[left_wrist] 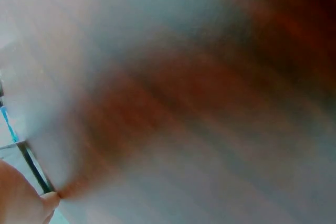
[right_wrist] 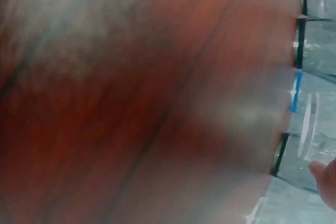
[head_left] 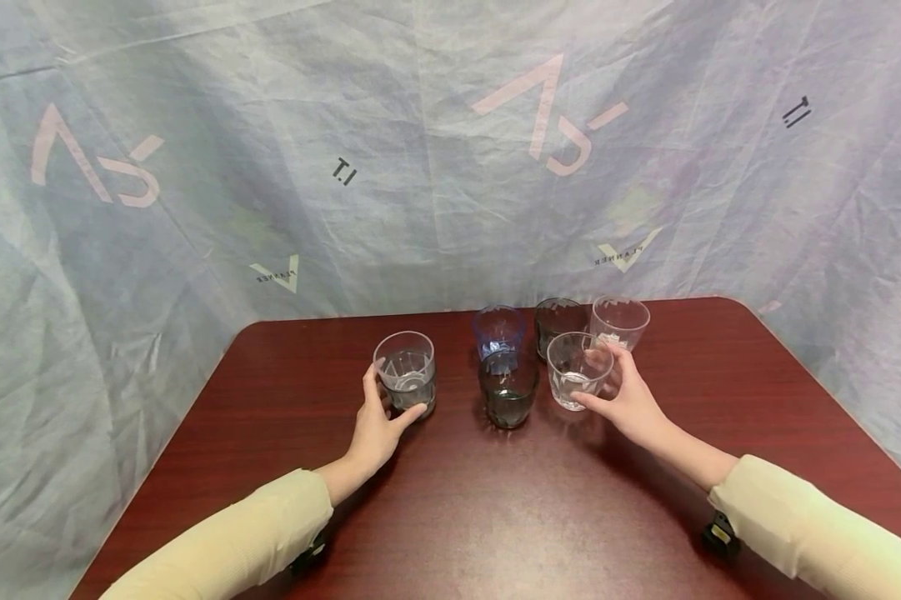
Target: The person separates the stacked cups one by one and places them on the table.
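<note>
My left hand (head_left: 375, 429) grips a grey-tinted drinking glass (head_left: 407, 379) from its left side, thumb at the front near the base. In the left wrist view only part of that hand (left_wrist: 23, 198) and the glass's dark base edge show at the lower left. My right hand (head_left: 630, 400) holds a clear glass (head_left: 573, 362) upright from its right side, the thumb low on it. The right wrist view catches this clear glass (right_wrist: 320, 135) at the right edge, its base standing off the tabletop. A dark tinted glass (head_left: 508, 396) stands between the two hands.
Behind stand a blue glass (head_left: 498, 329), another dark glass (head_left: 558, 321) and a clear glass (head_left: 621, 315), partly overlapped by nearer glasses and my right fingers. They share a reddish-brown wooden table (head_left: 480, 508). A printed grey cloth (head_left: 435, 167) hangs along its far edge.
</note>
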The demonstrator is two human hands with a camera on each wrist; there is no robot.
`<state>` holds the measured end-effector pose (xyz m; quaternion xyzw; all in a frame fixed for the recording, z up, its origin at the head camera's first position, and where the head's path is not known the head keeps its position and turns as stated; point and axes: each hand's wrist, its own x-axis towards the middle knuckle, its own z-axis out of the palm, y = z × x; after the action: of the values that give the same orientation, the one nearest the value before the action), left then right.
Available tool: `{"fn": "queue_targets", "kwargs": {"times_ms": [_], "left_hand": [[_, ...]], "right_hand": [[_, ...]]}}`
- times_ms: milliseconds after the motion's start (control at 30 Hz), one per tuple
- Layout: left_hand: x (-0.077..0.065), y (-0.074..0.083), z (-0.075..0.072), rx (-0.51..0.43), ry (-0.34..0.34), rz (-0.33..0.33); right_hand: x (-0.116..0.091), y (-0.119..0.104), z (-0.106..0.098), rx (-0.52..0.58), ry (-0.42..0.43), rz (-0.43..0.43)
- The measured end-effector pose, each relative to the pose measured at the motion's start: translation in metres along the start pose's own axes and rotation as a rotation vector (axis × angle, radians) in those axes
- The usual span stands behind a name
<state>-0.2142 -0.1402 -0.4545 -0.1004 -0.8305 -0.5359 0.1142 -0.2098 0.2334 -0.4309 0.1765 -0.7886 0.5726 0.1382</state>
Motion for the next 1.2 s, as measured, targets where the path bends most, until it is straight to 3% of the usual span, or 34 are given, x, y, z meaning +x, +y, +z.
{"fn": "queue_targets", "kwargs": {"times_ms": [333,800,933,1200], "left_hand": [[0.0,0.002,0.001,-0.009,0.002,-0.009],[0.0,-0.001,0.0,-0.012,0.005,0.003],[0.0,0.001,0.0,-0.002,0.006,0.004],[0.0,0.002,0.0,0.005,0.01,0.012]], "right_hand": [[0.001,0.008,-0.003,-0.036,-0.034,0.113],[0.003,0.011,-0.007,-0.067,-0.085,0.119],[0.006,0.008,-0.008,-0.04,-0.054,0.072],[0.025,-0.023,-0.01,-0.073,0.034,-0.148]]}}
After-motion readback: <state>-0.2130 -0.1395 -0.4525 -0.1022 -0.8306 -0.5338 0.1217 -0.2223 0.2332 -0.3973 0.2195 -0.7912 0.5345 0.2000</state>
